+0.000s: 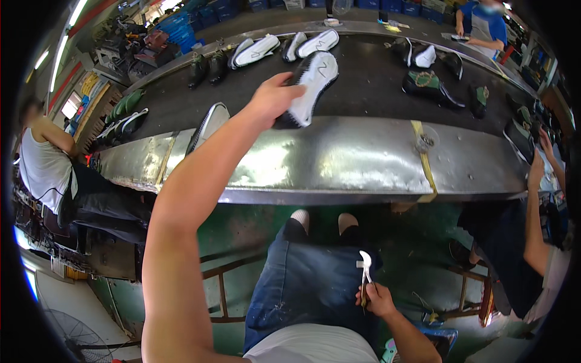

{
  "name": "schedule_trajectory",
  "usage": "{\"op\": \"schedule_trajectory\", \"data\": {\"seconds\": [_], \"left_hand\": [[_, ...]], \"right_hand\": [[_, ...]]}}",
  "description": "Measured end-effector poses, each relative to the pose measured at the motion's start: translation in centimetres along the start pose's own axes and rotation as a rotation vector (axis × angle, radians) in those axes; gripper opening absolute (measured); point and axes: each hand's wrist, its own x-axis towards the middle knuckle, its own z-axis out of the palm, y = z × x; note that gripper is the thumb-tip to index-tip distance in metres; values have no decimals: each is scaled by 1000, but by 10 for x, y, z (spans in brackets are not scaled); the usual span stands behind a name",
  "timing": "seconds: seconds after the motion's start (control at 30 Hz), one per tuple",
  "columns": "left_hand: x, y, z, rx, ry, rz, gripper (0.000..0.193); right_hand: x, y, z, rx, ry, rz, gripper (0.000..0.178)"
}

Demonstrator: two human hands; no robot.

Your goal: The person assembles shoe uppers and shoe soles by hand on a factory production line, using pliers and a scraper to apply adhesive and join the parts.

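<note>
Blue crates point(181, 27) stacked at the far left of the room, contents not readable from here.

Left hand point(273, 97) reaches out over the surface point(339, 163), fingers point(289, 91) wrapped around the heel end of a white-soled shoe point(311, 85). Shoe is sole up, lying along the near edge of the dark belt point(363, 78), just past the surface's metal front lip.

Right hand point(376, 297) is down by the lap, fingers closed on a small white-handled tool point(365, 266), tip pointing up.

Belt carries more shoes: white pairs point(284, 47) near the far edge, dark ones point(207, 68) to their left, a green-lined dark shoe point(431, 85) right of the held one. Yellow tape strip point(423, 160) crosses the lip near the right end.

Room: factory floor painted green point(236, 233), a seated person in a white top point(42, 166) at the left end, another person's arm point(535, 218) at the right end, a third in blue point(484, 27) at the far right corner. Floor fan point(75, 339) bottom left.
</note>
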Motion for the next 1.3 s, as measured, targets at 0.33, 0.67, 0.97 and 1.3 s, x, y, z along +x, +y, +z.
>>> {"op": "schedule_trajectory", "data": {"seconds": [0.33, 0.67, 0.97, 1.3], "left_hand": [[119, -81, 12, 992, -32, 398, 43], [65, -103, -239, 809, 133, -522, 65], [-90, -23, -103, 493, -245, 178, 67], [-294, -174, 54, -508, -286, -123, 73]], "right_hand": [[18, -43, -3, 39, 40, 81, 46], [48, -37, -7, 92, -14, 74, 42], [17, -36, 8, -37, 15, 119, 41], [-39, -43, 48, -681, 204, -210, 55]]}}
